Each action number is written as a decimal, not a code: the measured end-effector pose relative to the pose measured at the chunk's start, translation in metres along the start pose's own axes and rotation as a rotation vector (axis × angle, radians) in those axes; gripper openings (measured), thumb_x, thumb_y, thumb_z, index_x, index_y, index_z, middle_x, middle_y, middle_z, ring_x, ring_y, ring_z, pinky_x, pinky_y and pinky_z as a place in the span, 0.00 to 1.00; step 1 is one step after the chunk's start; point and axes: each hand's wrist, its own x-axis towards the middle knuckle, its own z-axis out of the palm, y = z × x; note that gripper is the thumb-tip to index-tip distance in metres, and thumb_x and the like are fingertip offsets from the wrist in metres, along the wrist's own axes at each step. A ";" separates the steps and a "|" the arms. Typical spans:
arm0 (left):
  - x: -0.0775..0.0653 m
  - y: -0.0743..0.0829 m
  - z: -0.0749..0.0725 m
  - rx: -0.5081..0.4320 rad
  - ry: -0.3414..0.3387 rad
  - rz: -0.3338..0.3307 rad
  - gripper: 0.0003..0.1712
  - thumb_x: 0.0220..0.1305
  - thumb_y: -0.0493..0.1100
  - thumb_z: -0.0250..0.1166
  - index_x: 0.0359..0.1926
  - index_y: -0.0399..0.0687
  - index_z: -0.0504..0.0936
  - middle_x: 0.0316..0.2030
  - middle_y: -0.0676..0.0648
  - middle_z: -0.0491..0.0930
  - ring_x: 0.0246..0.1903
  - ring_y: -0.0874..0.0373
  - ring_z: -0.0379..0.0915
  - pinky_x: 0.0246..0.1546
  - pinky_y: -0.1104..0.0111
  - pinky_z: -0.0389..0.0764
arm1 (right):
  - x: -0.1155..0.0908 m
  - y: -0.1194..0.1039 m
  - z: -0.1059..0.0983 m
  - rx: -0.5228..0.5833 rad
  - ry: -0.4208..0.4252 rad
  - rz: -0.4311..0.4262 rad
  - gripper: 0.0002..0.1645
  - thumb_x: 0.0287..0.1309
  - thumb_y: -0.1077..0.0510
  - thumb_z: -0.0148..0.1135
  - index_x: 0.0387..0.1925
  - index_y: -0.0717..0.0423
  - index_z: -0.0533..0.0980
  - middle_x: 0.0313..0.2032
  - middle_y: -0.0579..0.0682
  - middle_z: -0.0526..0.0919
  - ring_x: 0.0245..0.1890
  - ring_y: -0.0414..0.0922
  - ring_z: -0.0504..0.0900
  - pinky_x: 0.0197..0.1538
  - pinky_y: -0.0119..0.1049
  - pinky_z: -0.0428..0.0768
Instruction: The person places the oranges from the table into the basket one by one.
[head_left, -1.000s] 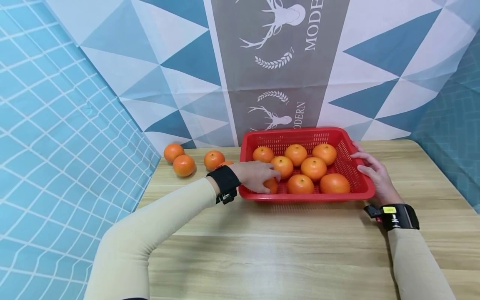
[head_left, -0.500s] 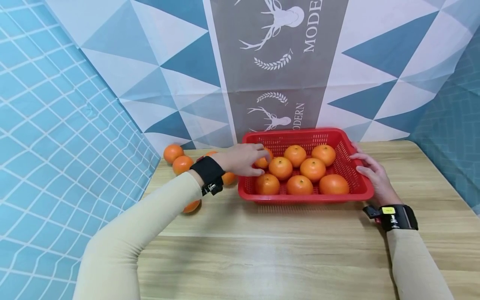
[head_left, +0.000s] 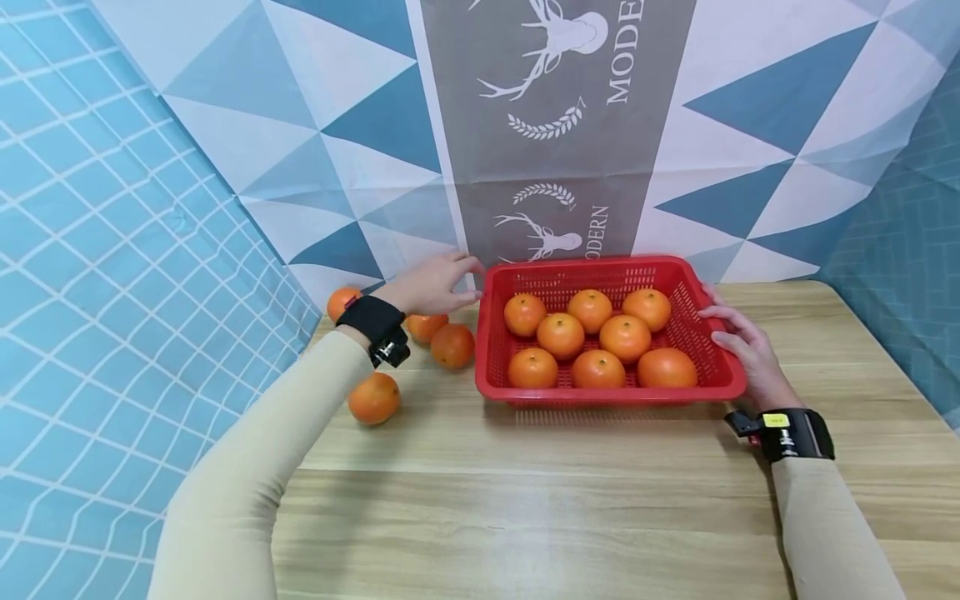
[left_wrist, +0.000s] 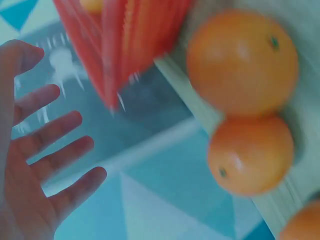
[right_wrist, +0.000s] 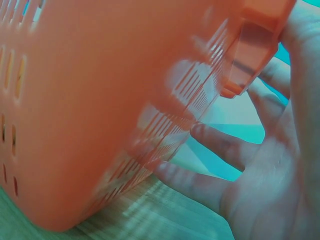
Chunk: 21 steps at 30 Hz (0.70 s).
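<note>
A black wristband (head_left: pixel 371 320) partly covers the loose oranges (head_left: pixel 453 346) on the desk (head_left: pixel 525 500); the left wrist view is blurred. Eight glossy oranges (head_left: pixel 560 335) sit in the red basket (head_left: pixel 615 395). The left hand (head_left: pixel 429 283) spreads empty beside it; the right hand (head_left: pixel 756 357) apparently grips its rim, and only the right wrist view shows fingers (right_wrist: pixel 195 186) against its slotted side.

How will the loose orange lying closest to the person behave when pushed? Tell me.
The orange will probably roll, being nearly round and resting on a flat-looking table. Its smooth-looking skin could make it slightly slippery. It seems likely to feel firm rather than floppy, as it keeps a full, rounded shape.
</note>
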 end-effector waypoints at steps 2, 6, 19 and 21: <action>-0.003 -0.015 -0.002 -0.015 0.020 -0.022 0.29 0.79 0.53 0.66 0.72 0.42 0.80 0.69 0.37 0.81 0.68 0.40 0.78 0.74 0.46 0.82 | 0.000 0.000 0.000 0.006 0.004 0.003 0.27 0.86 0.62 0.51 0.79 0.54 0.73 0.94 0.36 0.47 0.90 0.48 0.49 0.60 0.25 0.89; -0.011 -0.039 -0.004 -0.014 0.027 -0.083 0.29 0.79 0.52 0.66 0.72 0.40 0.79 0.74 0.35 0.78 0.71 0.37 0.78 0.77 0.45 0.80 | 0.000 0.000 0.000 0.012 -0.002 0.007 0.26 0.86 0.62 0.51 0.78 0.55 0.73 0.94 0.37 0.46 0.90 0.49 0.48 0.60 0.25 0.89; -0.012 -0.072 0.015 -0.003 -0.079 -0.258 0.32 0.78 0.54 0.64 0.76 0.44 0.77 0.75 0.30 0.75 0.66 0.34 0.76 0.77 0.42 0.78 | -0.001 -0.002 0.000 0.019 -0.024 -0.027 0.27 0.86 0.62 0.50 0.79 0.57 0.72 0.93 0.37 0.48 0.87 0.46 0.53 0.61 0.27 0.89; -0.010 -0.071 0.021 0.016 -0.105 -0.248 0.33 0.79 0.54 0.64 0.77 0.44 0.77 0.75 0.29 0.75 0.68 0.33 0.75 0.78 0.42 0.77 | -0.001 -0.002 0.000 0.017 -0.025 -0.026 0.27 0.86 0.63 0.50 0.79 0.57 0.72 0.93 0.38 0.48 0.87 0.46 0.53 0.61 0.27 0.89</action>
